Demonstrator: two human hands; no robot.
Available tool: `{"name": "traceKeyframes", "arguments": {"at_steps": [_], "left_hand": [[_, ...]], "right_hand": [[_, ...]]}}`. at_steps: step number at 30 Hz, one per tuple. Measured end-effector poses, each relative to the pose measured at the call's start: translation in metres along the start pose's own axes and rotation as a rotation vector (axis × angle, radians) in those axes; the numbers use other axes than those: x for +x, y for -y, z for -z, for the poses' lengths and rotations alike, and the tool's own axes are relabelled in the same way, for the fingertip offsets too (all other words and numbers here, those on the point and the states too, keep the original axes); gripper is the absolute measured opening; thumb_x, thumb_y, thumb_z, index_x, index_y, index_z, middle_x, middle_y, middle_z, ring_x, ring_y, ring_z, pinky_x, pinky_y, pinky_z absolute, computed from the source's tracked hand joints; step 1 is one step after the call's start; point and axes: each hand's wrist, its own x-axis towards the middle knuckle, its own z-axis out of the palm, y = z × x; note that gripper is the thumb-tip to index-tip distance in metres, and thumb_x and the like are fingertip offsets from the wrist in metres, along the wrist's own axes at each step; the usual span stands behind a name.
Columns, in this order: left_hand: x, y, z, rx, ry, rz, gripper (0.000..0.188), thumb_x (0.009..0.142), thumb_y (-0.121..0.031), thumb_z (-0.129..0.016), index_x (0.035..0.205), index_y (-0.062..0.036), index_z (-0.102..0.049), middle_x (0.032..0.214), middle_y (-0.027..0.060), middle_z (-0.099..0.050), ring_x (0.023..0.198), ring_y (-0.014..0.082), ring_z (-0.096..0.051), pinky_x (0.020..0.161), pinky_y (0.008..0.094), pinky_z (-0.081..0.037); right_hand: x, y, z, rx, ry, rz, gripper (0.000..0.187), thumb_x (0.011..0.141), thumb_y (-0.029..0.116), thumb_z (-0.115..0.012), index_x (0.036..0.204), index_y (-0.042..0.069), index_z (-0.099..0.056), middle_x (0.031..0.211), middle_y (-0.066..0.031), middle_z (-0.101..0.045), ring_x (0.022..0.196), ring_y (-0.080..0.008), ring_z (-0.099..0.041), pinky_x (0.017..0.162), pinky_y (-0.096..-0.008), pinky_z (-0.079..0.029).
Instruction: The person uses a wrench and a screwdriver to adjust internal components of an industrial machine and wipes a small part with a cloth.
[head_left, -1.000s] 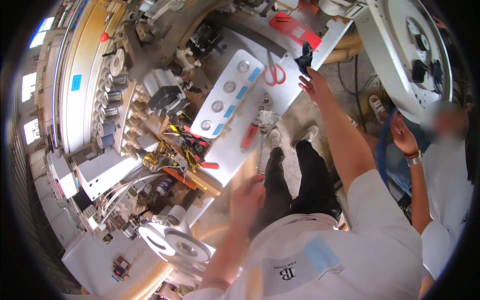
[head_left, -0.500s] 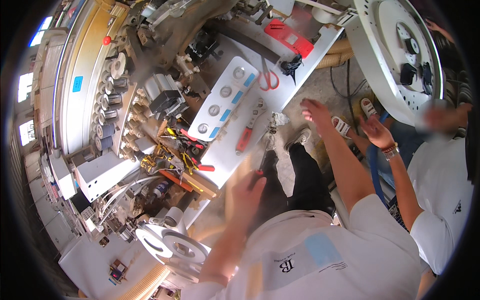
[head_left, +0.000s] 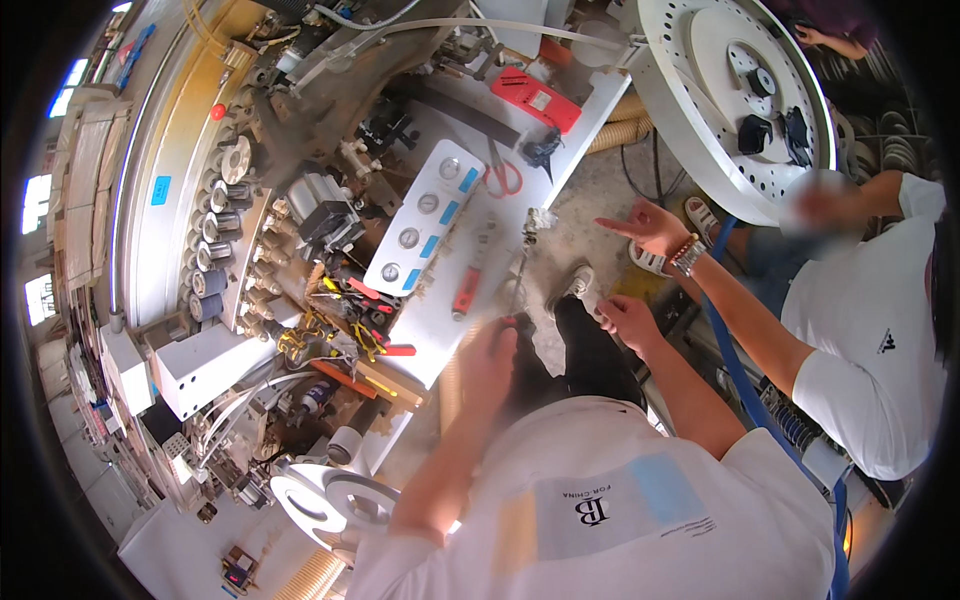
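My left hand [head_left: 488,365] is closed in front of my body, beside the table edge. A thin screwdriver [head_left: 519,322] with a dark handle sticks up out of it, its shaft blurred. To the right, my right hand [head_left: 630,324] hangs in the air over my leg with its fingers curled in; whether anything lies inside is hidden. On the white table [head_left: 425,335] ahead lies an adjustable wrench [head_left: 466,290] with a red grip. Past it sit a white panel [head_left: 425,215] with several round gauges and a pair of red-handled scissors [head_left: 503,178].
A co-worker's hand [head_left: 655,232] with a metal wristband points in from the right. Pliers and other hand tools [head_left: 350,325] crowd the table's left part, beside machinery. A red box [head_left: 535,100] lies at the far end. A large white perforated wheel [head_left: 745,95] stands far right.
My right hand has come down and back toward my body, and its fingers have curled. The co-worker's hand has moved left, now pointing. My left hand still holds the screwdriver.
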Motion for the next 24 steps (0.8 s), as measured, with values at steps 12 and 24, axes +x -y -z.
{"name": "traceKeyframes", "arguments": {"at_steps": [12,24], "left_hand": [[-0.01,0.018,0.011,-0.416,-0.136,0.189,0.023,0.1,-0.018,-0.058,0.109,0.0017,-0.065,0.066,-0.0037,-0.051,0.057,0.0045,-0.044,0.052,0.0224,-0.035],[-0.02,0.052,0.028,-0.324,-0.17,0.185,0.021,0.096,-0.016,-0.066,0.109,-0.0002,-0.067,0.073,-0.0028,-0.057,0.062,0.0055,-0.051,0.056,0.022,-0.042]], "right_hand": [[-0.033,0.095,-0.014,-0.164,0.036,0.212,0.027,0.098,0.028,-0.066,0.093,0.002,-0.072,0.076,-0.0022,-0.065,0.072,-0.0081,-0.056,0.066,-0.0271,-0.046],[-0.018,0.108,-0.041,-0.113,0.072,0.279,0.021,0.099,0.024,-0.066,0.101,0.004,-0.07,0.079,0.001,-0.067,0.069,-0.0039,-0.057,0.061,-0.0224,-0.045]]}}
